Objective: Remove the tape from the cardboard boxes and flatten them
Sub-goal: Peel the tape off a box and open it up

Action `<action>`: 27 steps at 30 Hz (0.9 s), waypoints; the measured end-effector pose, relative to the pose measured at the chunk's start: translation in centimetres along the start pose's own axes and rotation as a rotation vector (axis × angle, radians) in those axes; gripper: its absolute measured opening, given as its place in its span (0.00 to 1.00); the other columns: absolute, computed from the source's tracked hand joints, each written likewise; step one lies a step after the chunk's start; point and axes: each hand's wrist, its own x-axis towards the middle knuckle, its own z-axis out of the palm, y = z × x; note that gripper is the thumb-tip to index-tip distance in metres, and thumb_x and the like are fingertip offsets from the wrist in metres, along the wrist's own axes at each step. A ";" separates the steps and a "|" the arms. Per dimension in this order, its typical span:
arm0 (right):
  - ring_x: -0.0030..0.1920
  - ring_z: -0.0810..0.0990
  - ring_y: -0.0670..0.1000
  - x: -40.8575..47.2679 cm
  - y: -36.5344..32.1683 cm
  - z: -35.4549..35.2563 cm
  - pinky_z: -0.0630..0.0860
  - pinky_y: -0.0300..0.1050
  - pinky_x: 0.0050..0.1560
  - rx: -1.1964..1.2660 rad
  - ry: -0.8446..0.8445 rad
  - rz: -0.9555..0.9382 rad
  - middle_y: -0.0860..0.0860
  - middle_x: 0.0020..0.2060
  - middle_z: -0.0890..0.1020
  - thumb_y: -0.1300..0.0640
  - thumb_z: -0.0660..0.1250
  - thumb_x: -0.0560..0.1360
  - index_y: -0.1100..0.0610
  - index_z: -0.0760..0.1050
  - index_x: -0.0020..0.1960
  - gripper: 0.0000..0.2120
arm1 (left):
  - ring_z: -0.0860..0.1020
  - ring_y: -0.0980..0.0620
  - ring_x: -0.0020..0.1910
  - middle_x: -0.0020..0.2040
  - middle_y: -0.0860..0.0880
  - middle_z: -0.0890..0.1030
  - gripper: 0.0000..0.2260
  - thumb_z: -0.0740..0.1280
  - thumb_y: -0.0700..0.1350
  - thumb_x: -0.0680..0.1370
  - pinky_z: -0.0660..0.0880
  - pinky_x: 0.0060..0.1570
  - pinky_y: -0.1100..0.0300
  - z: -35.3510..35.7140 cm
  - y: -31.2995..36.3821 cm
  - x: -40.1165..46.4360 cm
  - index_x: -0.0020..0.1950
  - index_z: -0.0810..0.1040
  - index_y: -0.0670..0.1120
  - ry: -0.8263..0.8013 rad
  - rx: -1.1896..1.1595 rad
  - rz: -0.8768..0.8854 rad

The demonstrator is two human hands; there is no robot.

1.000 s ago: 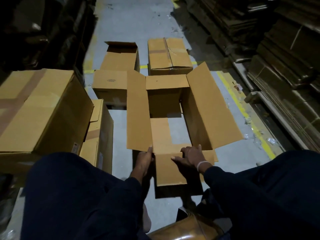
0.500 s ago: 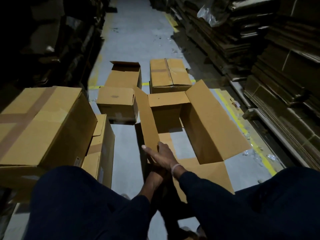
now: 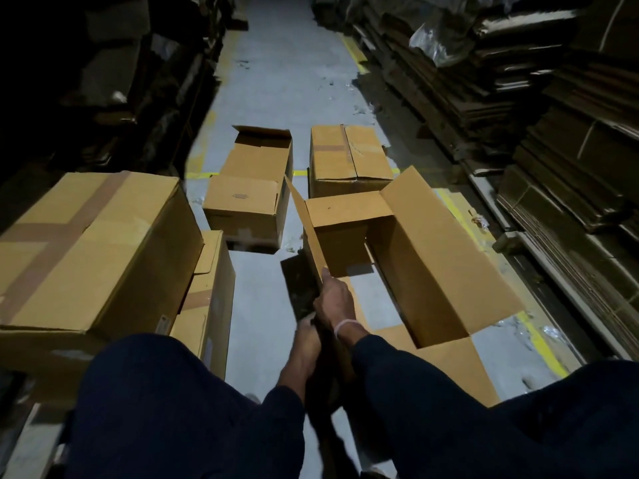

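The right hand grips the near end of the open box's left wall, fingers curled over its edge. The left hand sits just below and beside it, against the same shadowed panel; whether its fingers are clamped on the card cannot be told in the dark. Both sleeves are dark blue, and a pale band circles the right wrist.

The open box lies on the grey floor straight ahead, flaps spread, its left wall standing thin and upright, its right wall leaning outward. A flat flap rests on the floor at its near end.

Beyond it stand a taped box at the back right and a small box with a raised flap at the back left. To the left sits a big box crossed with brown tape, with a narrow box wedged just beside it.

The floor is a concrete aisle marked with yellow lines and littered with scraps of clear tape. Stacks of flat cardboard rise along the right; dark shelving lines the left.
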 end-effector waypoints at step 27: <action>0.78 0.68 0.55 -4.4 19.8 -15.6 0.69 0.48 0.70 -0.859 -0.253 -0.407 0.53 0.84 0.53 0.63 0.59 0.83 0.41 0.41 0.84 0.40 | 0.82 0.39 0.62 0.61 0.40 0.83 0.14 0.66 0.35 0.83 0.79 0.64 0.44 -3.1 4.7 3.1 0.69 0.76 0.41 0.193 -0.439 0.041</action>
